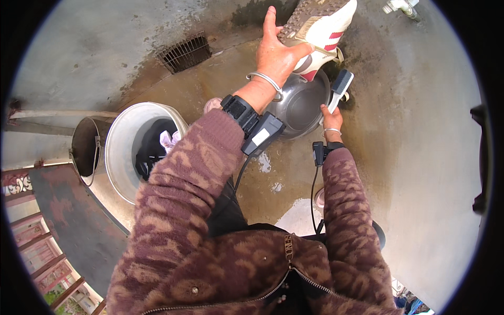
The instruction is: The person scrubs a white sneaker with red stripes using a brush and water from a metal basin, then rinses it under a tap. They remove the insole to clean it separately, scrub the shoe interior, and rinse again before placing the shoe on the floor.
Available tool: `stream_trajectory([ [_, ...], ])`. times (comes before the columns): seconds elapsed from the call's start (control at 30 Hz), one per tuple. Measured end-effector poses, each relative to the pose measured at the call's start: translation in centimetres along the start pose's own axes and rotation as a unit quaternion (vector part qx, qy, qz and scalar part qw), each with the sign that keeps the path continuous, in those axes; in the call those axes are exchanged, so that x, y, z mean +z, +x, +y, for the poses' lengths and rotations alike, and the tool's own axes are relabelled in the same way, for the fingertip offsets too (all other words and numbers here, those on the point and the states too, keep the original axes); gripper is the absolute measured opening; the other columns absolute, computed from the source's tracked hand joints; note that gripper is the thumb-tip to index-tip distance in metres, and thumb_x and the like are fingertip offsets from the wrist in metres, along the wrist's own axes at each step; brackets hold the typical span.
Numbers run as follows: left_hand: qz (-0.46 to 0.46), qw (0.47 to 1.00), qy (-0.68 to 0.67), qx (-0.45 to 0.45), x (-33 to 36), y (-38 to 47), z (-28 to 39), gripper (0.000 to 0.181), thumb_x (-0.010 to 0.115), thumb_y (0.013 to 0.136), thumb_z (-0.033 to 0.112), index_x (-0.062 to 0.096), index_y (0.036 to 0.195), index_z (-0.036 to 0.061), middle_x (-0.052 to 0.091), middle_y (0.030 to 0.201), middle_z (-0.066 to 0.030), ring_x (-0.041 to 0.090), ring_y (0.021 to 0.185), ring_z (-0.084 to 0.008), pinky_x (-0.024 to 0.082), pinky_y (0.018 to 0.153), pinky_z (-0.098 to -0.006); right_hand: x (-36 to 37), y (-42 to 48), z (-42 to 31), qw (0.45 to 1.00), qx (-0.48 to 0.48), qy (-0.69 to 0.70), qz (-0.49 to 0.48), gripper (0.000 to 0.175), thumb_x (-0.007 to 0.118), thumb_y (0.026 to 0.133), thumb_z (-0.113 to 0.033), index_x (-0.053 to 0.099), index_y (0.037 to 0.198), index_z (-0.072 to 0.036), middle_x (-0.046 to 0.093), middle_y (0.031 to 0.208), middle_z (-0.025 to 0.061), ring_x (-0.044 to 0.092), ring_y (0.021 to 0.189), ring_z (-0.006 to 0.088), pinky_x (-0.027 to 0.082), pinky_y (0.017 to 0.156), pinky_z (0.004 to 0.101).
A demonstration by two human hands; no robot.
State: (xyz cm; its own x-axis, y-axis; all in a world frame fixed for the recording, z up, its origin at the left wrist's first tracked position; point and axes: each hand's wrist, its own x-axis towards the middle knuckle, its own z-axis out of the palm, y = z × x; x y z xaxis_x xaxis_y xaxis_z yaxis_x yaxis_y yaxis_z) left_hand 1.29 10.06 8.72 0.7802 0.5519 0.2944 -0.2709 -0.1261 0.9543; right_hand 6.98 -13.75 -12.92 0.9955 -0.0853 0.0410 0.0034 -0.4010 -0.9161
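Observation:
My left hand [277, 55] grips a white sneaker [325, 33] by its heel end, up at the top of the view; the shoe has red stripes, a loose lace and a studded brown sole turned partly towards me. Lower and to the right, my right hand [332, 120] holds a scrubbing brush [340, 88] by its white handle, dark bristles up. The brush does not touch the shoe. Below the sneaker, between my hands, a round metal basin [301, 106] rests on the wet floor.
A white plastic bucket [114, 157] with dark water and cloth stands left of my left forearm, beside a metal pail [84, 145]. A floor-level drain grate [187, 52] is set in the far wall. A tap [403, 7] juts out at upper right. Cables hang from both wrists.

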Motion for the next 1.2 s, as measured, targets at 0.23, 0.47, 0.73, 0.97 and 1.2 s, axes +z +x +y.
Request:
stream_trajectory([
  [0.23,-0.054,0.987,-0.146,-0.043,0.3,-0.6,-0.3,0.095,0.069,0.07,0.0,0.013,0.147,0.0048,0.054,0.111,-0.0182,0.059,0.092,-0.0225,0.052,0.074,-0.0298,-5.3,-8.6,14.3,0.956,0.283,-0.014,0.07,0.031,0.071,0.081,-0.023,0.062,0.098,0.002,0.068,0.091,0.011,0.064,0.077,0.0203,0.05,0.07,0.0346],
  [0.47,-0.082,0.982,-0.147,-0.081,0.8,-1.0,-1.1,0.095,0.066,0.071,-0.003,0.011,0.147,0.0065,0.053,0.113,-0.0184,0.06,0.093,-0.0235,0.052,0.078,-0.0298,-4.0,-10.3,16.7,0.87,0.448,0.196,0.061,0.024,0.058,0.088,-0.009,0.054,0.111,-0.002,0.062,0.083,0.0101,0.063,0.067,0.0242,0.054,0.05,0.0356],
  [0.73,-0.059,0.995,-0.011,-0.079,0.5,-1.3,-3.4,0.105,0.081,0.061,0.014,0.02,0.146,0.0093,0.052,0.119,-0.0196,0.057,0.101,-0.0257,0.048,0.085,-0.0319,-8.8,-7.7,10.8,0.916,0.377,0.115,0.074,0.017,0.043,0.09,-0.004,0.052,0.103,-0.008,0.061,0.083,0.0063,0.059,0.055,0.0156,0.047,0.047,0.0299],
  [0.97,-0.08,0.984,0.046,-0.155,0.5,-1.4,-5.7,0.106,0.079,0.06,0.021,0.02,0.147,0.0186,0.055,0.119,-0.0188,0.058,0.103,-0.029,0.046,0.088,-0.0346,-17.6,-1.2,-12.7,0.978,-0.015,0.097,0.184,0.012,0.046,0.088,0.001,0.056,0.089,-0.006,0.064,0.078,0.0068,0.054,0.05,0.0107,0.046,0.045,0.0249],
  [1.2,-0.077,0.966,-0.023,-0.245,0.8,-2.3,-7.3,0.106,0.079,0.061,0.014,0.018,0.147,0.0142,0.055,0.116,-0.0225,0.061,0.096,-0.0281,0.051,0.079,-0.0349,-18.5,5.5,-40.4,0.957,-0.263,-0.045,0.118,0.025,0.061,0.086,-0.02,0.062,0.104,-0.002,0.064,0.082,0.0061,0.055,0.052,0.0101,0.047,0.049,0.0247],
])
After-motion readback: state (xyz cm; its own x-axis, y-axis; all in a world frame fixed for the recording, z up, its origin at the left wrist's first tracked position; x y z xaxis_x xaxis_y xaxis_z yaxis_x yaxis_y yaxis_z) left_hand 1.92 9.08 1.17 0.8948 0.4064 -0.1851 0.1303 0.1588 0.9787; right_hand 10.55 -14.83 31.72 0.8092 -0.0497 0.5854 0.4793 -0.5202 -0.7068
